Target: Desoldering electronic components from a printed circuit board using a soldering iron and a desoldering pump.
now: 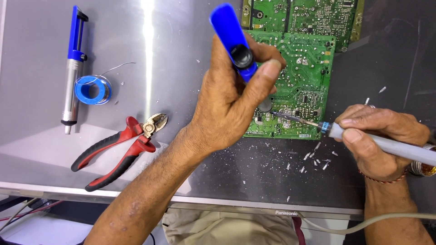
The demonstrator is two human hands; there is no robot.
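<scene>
While a green printed circuit board [297,81] lies solder side up on the grey reflective counter [36,136], desoldering work is seen from above. At far left, a second blue-and-silver desoldering pump [72,68] is laid upright in the frame, touching a blue spool of solder wire [93,90] just beside it. Nearer the front edge, red-and-black-handled side cutters [119,149] are left with their jaws slightly parted. In the middle, a blue plastic desoldering pump [231,38] is gripped in the left hand [231,104], fingers wrapped round its barrel and the thumb pressed near the black button; its nozzle is hidden behind the hand, so contact with the board cannot be confirmed. At right, a grey-handled soldering iron [386,145] is pinched between thumb and fingers of the right hand [381,140], its metal tip resting on the board's lower edge. For a clean result, it is judged that the joint should be heated fully and the nozzle held close beside the tip before the pump is fired. A second green board [313,18] overlaps the top edge. Clipped lead scraps [315,159] are scattered on the counter just below the board, and the iron's pale cable [363,222] trails past the right wrist, where it could drag.
</scene>
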